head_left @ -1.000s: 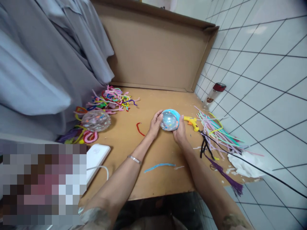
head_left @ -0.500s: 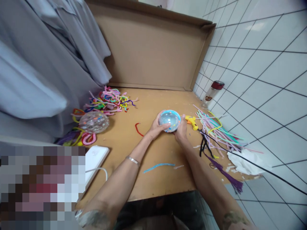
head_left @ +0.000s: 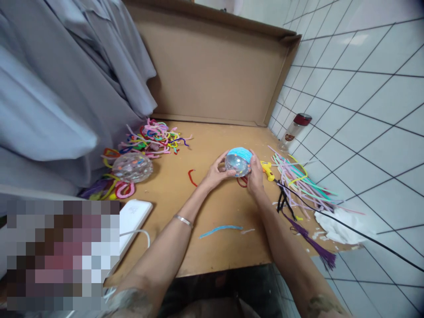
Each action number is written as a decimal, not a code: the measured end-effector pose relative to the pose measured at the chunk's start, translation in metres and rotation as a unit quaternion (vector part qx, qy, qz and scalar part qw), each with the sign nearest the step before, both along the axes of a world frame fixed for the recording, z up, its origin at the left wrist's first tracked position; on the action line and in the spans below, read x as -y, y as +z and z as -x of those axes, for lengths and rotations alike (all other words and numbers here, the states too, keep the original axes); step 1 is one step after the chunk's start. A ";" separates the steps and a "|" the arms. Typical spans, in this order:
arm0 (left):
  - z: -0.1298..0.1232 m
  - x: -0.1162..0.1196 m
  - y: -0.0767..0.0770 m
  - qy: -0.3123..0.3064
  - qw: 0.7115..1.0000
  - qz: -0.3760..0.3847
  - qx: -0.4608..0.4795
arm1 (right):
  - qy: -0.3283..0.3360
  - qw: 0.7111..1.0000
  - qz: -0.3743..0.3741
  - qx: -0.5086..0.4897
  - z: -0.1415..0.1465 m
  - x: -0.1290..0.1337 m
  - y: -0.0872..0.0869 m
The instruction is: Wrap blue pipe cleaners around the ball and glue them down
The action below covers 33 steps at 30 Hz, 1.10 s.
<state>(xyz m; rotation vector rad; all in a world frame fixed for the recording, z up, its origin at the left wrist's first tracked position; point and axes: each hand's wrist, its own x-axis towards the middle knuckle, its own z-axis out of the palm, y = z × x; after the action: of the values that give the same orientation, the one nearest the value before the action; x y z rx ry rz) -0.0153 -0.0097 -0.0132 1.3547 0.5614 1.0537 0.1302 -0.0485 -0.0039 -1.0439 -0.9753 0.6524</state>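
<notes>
Between my two hands is a clear, shiny ball with coloured dots, its far upper side covered by rows of light blue fuzzy stem. My left hand is closed around the ball's left side, thumb along the near edge. On the opposite side, my right hand grips it, its fingers partly hidden behind. Below the ball shows a curled red fuzzy stem. Just right of my right hand lies a yellow hot glue gun, partly covered. A blue fuzzy stem rests nearer to me on the table.
At left are a second clear dotted ball, a pile of coloured fuzzy stems and a white box with a cable. Right are pastel stems, a purple tassel, white tissue and a bottle. A cardboard panel stands behind.
My hands have turned the ball, so its blue-covered side now shows at the top instead of only a blue rim. It sits slightly farther right, and the red curl beneath has come into view.
</notes>
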 end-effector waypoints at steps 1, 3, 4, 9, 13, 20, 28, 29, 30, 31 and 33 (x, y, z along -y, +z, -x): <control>0.002 0.000 0.001 -0.013 1.000 0.016 0.013 | -0.019 1.000 -0.008 0.021 0.001 0.002 0.003; 0.006 0.000 0.004 -0.046 0.996 0.047 0.053 | -0.041 0.997 -0.019 0.066 0.005 0.006 0.007; 0.008 -0.001 0.006 -0.065 0.993 0.065 0.071 | -0.044 0.994 -0.024 0.098 0.008 0.009 0.008; 0.014 -0.001 0.013 -0.100 0.976 0.139 0.138 | -0.050 0.942 -0.080 0.323 0.021 0.018 0.009; 0.011 -0.002 0.014 -0.031 0.982 0.128 0.134 | -0.008 0.913 -0.085 0.398 0.026 0.023 0.008; 0.010 -0.002 0.014 0.037 0.985 0.104 0.136 | 0.028 0.983 -0.058 0.172 0.026 0.020 0.007; 0.009 0.001 0.012 -0.006 0.991 0.065 0.116 | 0.074 0.995 -0.006 0.060 0.024 0.013 -0.003; 0.010 0.000 0.012 -0.012 0.991 0.063 0.115 | 0.073 0.995 -0.005 0.060 0.023 0.012 -0.003; 0.010 0.000 0.012 -0.018 0.992 0.062 0.113 | 0.072 0.995 -0.005 0.063 0.022 0.011 -0.004; 0.011 0.000 0.012 -0.020 0.992 0.059 0.110 | 0.070 0.995 -0.006 0.066 0.022 0.010 -0.004; 0.011 -0.002 0.011 -0.015 0.993 0.051 0.103 | 0.072 0.995 -0.008 0.067 0.021 0.010 -0.005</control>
<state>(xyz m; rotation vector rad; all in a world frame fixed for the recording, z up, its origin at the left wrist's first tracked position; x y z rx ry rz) -0.0263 -0.0079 -0.0021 1.1473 0.4337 1.1098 0.1093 -0.0580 -0.0084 -1.0199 -1.1780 0.6977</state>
